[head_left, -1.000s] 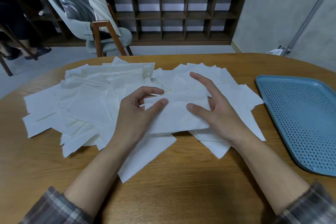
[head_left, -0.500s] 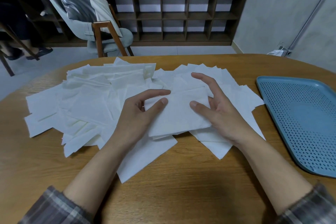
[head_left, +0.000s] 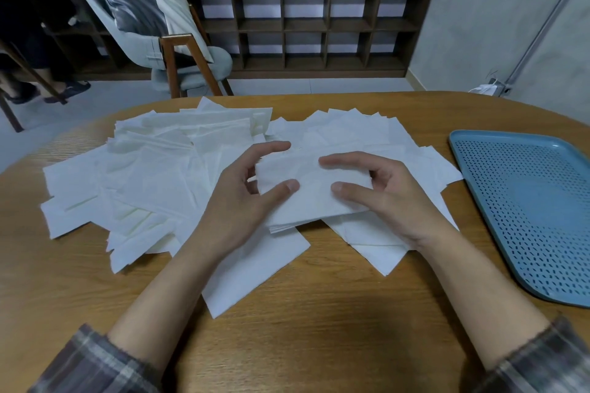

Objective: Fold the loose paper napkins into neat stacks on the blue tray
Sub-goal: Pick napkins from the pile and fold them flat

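Note:
A wide heap of loose white paper napkins (head_left: 153, 169) covers the middle and left of the wooden table (head_left: 319, 329). On top of it, in front of me, lies a folded white napkin (head_left: 313, 191). My left hand (head_left: 242, 201) pinches its left end between thumb and curled fingers. My right hand (head_left: 383, 191) holds its right end, thumb on top and fingers curled over the far edge. The blue perforated tray (head_left: 526, 207) sits at the right edge of the table with nothing on it.
Beyond the table stand a grey chair with wooden legs (head_left: 178, 51) and a dark wooden shelf unit (head_left: 319, 22) with potted plants on top. A person's legs (head_left: 38, 73) show at the far left. Bare tabletop lies near me.
The napkin has been folded narrower. My right hand's fingers, spread over the heap before, have curled in over its right end, and both hands have drawn closer together.

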The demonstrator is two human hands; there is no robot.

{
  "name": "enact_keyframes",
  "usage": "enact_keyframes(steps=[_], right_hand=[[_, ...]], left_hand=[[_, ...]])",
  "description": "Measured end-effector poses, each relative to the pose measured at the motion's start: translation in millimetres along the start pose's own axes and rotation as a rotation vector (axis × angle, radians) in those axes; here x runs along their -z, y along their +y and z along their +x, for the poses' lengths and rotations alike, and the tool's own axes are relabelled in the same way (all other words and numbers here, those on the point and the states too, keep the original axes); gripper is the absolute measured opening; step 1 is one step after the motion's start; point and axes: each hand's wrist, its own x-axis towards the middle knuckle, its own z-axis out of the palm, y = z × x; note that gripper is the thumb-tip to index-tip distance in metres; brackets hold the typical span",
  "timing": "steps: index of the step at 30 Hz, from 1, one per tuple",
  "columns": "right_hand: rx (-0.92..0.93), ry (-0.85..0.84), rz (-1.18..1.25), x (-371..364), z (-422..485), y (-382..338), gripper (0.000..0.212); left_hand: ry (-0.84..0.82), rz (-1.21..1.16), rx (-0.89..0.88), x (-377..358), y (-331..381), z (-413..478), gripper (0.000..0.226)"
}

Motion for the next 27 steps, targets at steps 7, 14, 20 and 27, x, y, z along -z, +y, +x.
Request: enact_keyframes(steps=[7,14,20,27], right_hand=[[-0.018,0.338,-0.299,1.9,2.5,12.6,0.036],[-0.032,0.319,-0.311,1.9,1.4,11.8,0.034],[-0.022,0.315,-0.326,0.8,1.1,11.7,0.031],[-0.025,0.294,-0.318,-0.9,1.7,12.5,0.031]], left_hand=[[-0.176,0.533,-0.269,8.1,-16.3,2.1,0.041],[-0.516,0.516,-0.051,14.2,-18.2,3.9,0.02],[-0.485,0.487,-0.088,12.1,-16.1,4.7,0.009],[-0.264,0.302,-0.174,2.6,-3.4,-2.7,0.008]])
